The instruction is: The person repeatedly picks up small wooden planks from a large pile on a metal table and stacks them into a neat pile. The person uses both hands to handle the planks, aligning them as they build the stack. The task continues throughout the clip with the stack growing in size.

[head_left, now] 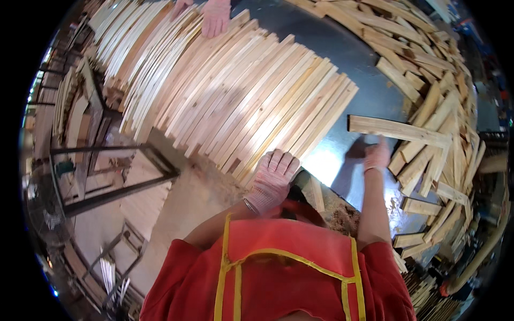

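My left hand [274, 179], in a pale pink knit glove, lies with its fingers stretched over the near ends of a row of wooden slats [251, 99]. The slats lie side by side at a slant, their ends uneven. To the right, my right hand [377, 155], also gloved, is just below a wooden board [399, 128]. Its fingers are blurred, and whether they grip the board cannot be made out. One end of the board juts over the dark metal table [334, 51]; its other end reaches the heap of loose wood pieces [428, 104].
At the far end of the slats, another person's gloved hand [216, 18] rests on the wood. A dark metal frame [120, 192] stands on the left by a fan [48, 208]. Sawdust [342, 219] lies below the table's near edge. A pale pipe [484, 251] curves at the right.
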A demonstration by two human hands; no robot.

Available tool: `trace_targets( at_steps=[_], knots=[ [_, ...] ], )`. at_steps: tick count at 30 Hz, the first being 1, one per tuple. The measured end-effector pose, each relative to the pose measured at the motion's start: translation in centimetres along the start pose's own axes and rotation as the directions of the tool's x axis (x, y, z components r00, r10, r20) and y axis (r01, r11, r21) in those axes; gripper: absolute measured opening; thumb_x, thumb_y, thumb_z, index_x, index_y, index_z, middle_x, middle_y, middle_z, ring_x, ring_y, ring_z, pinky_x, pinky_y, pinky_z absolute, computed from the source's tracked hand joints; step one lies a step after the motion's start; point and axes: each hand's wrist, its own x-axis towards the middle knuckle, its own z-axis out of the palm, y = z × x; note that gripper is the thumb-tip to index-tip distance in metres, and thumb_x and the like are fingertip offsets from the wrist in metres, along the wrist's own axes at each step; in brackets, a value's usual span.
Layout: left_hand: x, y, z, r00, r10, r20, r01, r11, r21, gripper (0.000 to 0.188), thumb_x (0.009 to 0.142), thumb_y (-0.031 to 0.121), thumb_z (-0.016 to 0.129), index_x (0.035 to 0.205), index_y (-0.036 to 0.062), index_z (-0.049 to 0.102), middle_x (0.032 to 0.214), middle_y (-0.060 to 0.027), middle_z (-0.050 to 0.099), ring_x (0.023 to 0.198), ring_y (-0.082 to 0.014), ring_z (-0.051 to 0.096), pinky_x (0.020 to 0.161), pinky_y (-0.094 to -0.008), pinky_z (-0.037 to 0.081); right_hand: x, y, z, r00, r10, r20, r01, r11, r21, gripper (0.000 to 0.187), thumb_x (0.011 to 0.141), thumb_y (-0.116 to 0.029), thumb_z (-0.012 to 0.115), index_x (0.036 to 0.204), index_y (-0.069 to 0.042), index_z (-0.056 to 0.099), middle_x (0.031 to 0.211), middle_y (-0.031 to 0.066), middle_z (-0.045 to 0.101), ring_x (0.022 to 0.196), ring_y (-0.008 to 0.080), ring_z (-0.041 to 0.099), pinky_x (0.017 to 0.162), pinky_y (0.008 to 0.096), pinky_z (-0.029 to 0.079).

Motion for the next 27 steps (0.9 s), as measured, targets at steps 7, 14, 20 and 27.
trace_targets(
  at_steps=[7, 14, 20, 27],
  knots=[
    [-9.9, -2.6, -1.7, 0.896, -0.444, -0.015, 0.436, 0.884, -0.168, 0.051, 0.089, 0.029, 0.079, 0.136, 0.0139, 0.066, 0.132, -0.0098, 0.062, 0.128, -0.0286, 0.059, 0.108, -0.0451, 0.048, 7.9, -5.2, 0.1, 0.995, 0.060, 0.075, -0.062, 0.998, 0.022, 0.031, 0.095, -0.016, 0.076, 0.123, -0.004, 0.068, 0.111, 0.0075, 0.071, 0.104, 0.0248, 0.070, 0.091, 0.0389, 0.059],
    [-15.7, -5.7, 2.0, 0.326, -0.634, 0.702, 0.503, -0.512, -0.696, 0.029, 0.091, 0.027, 0.080, 0.109, 0.0054, 0.074, 0.109, -0.0074, 0.070, 0.106, -0.0241, 0.067, 0.101, -0.0396, 0.053, -8.0, -0.3, -0.8, 0.927, 0.078, 0.368, 0.174, 0.779, -0.602, 0.038, 0.092, -0.010, 0.075, 0.128, -0.002, 0.063, 0.115, 0.0099, 0.071, 0.103, 0.0211, 0.064, 0.093, 0.0365, 0.054],
    [-11.7, -3.9, 2.4, 0.539, -0.426, 0.727, 0.098, -0.825, -0.556, 0.018, 0.095, 0.020, 0.067, 0.083, 0.0100, 0.058, 0.088, -0.0050, 0.058, 0.086, -0.0232, 0.059, 0.094, -0.0452, 0.056, -15.2, -1.8, 6.3, 0.745, 0.335, 0.577, 0.115, 0.787, -0.606, 0.074, 0.092, -0.043, 0.080, 0.149, -0.002, 0.055, 0.122, 0.0060, 0.069, 0.100, 0.0137, 0.064, 0.076, 0.0293, 0.050],
    [-9.1, -3.1, -5.7, 0.377, -0.374, 0.847, 0.159, -0.875, -0.457, 0.017, 0.098, 0.023, 0.067, 0.099, 0.0062, 0.065, 0.097, -0.0108, 0.065, 0.093, -0.0278, 0.062, 0.091, -0.0482, 0.056, -2.4, -0.8, -5.3, 0.980, 0.088, 0.178, -0.008, 0.913, -0.409, 0.068, 0.094, -0.022, 0.077, 0.154, -0.003, 0.052, 0.105, 0.0034, 0.066, 0.075, 0.0128, 0.058, 0.061, 0.0273, 0.047]
  ],
)
